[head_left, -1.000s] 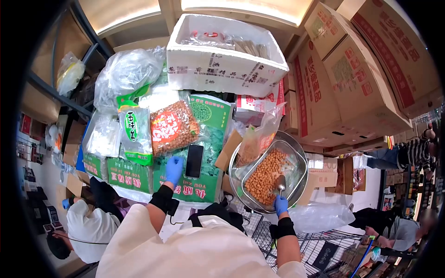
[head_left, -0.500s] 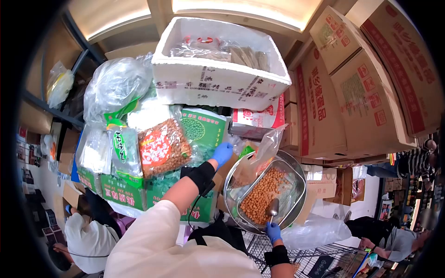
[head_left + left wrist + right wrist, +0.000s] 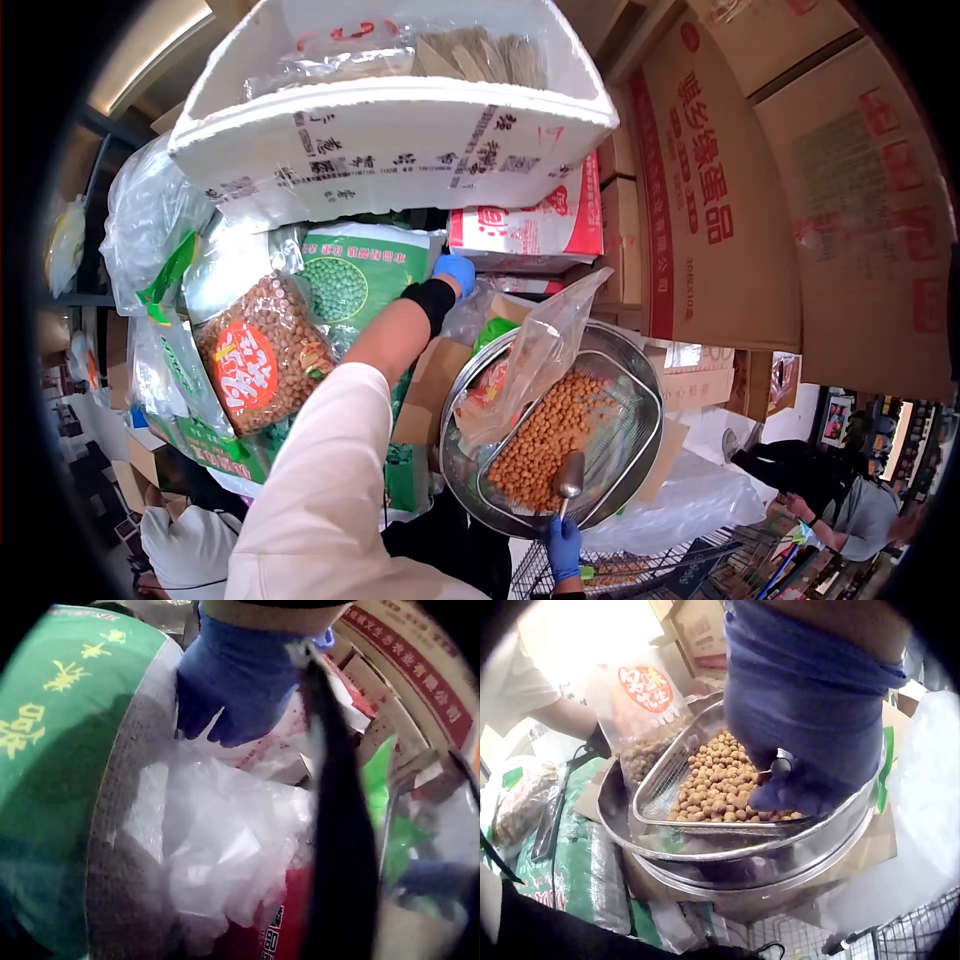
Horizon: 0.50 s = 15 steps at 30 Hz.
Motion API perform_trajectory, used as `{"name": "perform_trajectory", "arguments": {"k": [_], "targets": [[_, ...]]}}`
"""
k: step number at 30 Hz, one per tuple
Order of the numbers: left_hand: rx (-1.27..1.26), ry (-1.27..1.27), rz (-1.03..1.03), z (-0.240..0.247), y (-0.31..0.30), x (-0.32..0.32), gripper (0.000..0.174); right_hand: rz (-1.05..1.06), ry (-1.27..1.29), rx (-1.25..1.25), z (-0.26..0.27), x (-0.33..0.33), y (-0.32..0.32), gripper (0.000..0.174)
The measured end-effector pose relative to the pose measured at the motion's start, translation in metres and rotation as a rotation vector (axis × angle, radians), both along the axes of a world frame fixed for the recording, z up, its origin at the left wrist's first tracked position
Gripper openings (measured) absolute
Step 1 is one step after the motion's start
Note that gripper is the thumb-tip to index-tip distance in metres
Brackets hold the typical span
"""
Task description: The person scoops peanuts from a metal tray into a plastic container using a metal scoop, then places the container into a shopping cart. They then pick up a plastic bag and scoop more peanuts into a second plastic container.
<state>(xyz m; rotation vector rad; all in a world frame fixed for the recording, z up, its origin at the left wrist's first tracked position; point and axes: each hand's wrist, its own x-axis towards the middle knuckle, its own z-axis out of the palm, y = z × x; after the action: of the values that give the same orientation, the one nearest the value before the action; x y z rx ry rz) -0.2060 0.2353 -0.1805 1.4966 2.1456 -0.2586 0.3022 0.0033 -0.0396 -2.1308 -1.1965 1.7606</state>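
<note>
My left hand (image 3: pixel 456 272), in a blue glove, reaches down between a green sack (image 3: pixel 395 262) and a red-and-white box (image 3: pixel 530 230). In the left wrist view its extended fingers point down at crumpled clear plastic (image 3: pixel 225 847), fingertips right above it. My right hand (image 3: pixel 563 548), also gloved, grips the handle of a metal scoop (image 3: pixel 571 475). The scoop's bowl lies on round tan snack balls (image 3: pixel 535 440) in a wire-mesh basket (image 3: pixel 648 440), which sits inside a round steel basin (image 3: pixel 449 410). A part-filled clear snack bag (image 3: pixel 545 335) leans in the basin's left side.
A white foam box (image 3: pixel 390 150) stands at the back, holding packets. Brown cartons (image 3: pixel 710 200) are stacked at the right. A sealed bag of snack balls (image 3: pixel 262 350) lies on the sacks at left. Below the basin are a shopping cart (image 3: pixel 780 930) and a clear plastic sheet (image 3: pixel 680 505).
My left hand has moved from beside the phone on the sack, forward and right, toward the red-and-white box. The right hand keeps holding the scoop over the snack balls. The head view has moved closer.
</note>
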Motion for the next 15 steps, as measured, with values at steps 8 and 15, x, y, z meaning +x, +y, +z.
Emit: {"name": "perform_trajectory", "arguments": {"k": [8,15], "targets": [[-0.049,-0.176,0.060,0.014,0.016,-0.013,0.034,0.006,-0.010,0.109,0.018,-0.012,0.003,0.024],[-0.289,-0.056,0.042,-0.089,0.012,-0.016,0.040,0.070,-0.121,0.165,-0.022,0.028,-0.013,0.026]]}}
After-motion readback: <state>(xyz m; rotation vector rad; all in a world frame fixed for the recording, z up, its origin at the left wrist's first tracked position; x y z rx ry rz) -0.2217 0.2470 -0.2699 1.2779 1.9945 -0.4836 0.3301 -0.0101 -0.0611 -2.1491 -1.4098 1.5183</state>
